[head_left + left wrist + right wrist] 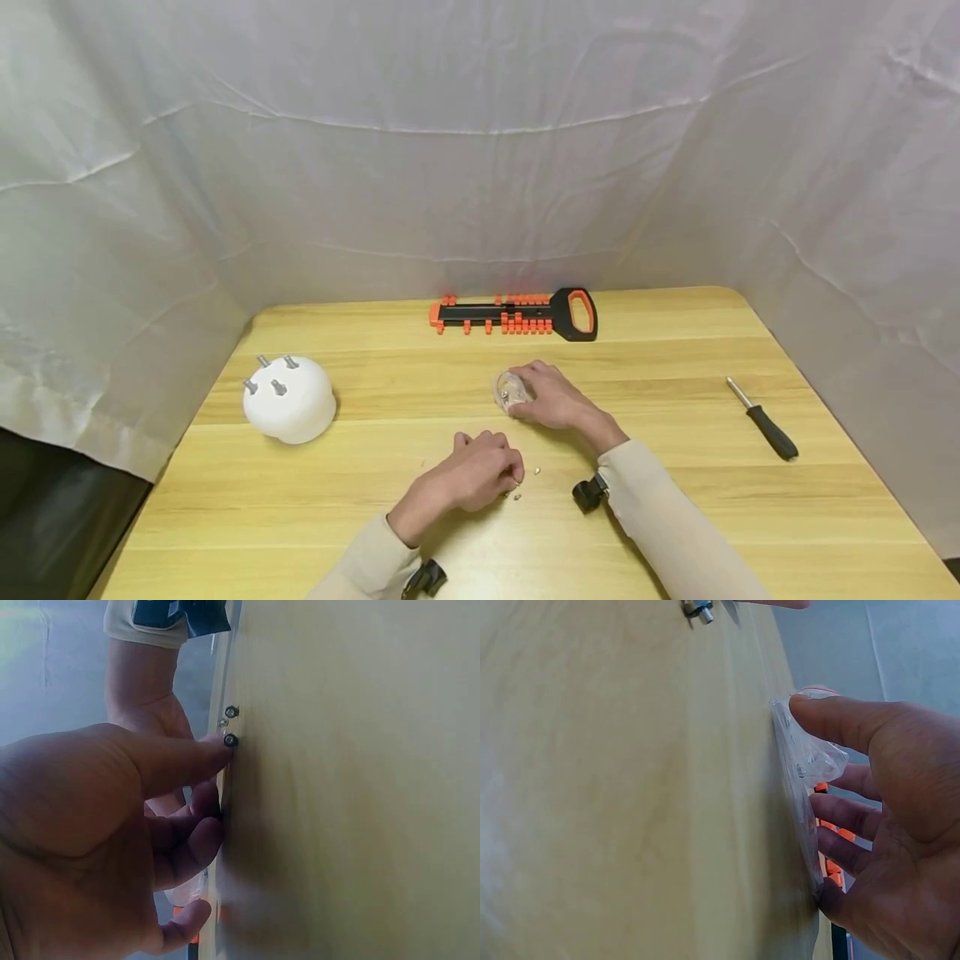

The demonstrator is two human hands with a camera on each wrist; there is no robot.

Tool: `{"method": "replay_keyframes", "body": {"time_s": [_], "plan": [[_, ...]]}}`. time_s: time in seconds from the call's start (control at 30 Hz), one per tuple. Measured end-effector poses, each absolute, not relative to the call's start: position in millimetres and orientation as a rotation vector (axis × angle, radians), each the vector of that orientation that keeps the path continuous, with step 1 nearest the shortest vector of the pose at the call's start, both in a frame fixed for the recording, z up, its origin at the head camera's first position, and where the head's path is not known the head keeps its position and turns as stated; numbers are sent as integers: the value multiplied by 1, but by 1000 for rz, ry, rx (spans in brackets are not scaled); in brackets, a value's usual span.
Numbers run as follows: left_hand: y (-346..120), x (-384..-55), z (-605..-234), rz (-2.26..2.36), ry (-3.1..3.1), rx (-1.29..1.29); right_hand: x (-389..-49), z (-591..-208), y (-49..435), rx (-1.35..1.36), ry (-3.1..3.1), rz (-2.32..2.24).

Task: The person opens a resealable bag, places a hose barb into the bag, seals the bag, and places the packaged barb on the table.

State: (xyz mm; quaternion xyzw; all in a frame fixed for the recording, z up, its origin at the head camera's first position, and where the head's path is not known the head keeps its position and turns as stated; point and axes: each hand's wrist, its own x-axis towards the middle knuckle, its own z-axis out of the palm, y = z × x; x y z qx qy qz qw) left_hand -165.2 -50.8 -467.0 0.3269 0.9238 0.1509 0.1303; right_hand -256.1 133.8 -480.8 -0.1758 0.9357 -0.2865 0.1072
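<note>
Nearest, the left hand [480,473] bends its fingers toward the wood-grained table [247,517], small shiny metal pieces [231,712] beside its thumb; whether it pinches one, I cannot tell. Beyond, the right hand [557,402] holds a crinkled, clear plastic bag [819,760] between thumb and spread fingers

The left hand [478,477] and right hand [555,402] are bare, and the sleeves [667,521] are long and plain beige, with soft creases. At the end of each sits a small, blocky black camera [587,495], perhaps held by a dark strap, though that shows too small to make out well.
</note>
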Motion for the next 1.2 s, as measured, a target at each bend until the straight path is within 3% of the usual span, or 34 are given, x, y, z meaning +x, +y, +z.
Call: {"method": "replay_keyframes", "body": {"time_s": [1.2], "plan": [[-62,-212,-461,838,2978,656,-256,-483,135,-531,2779,-859]]}}
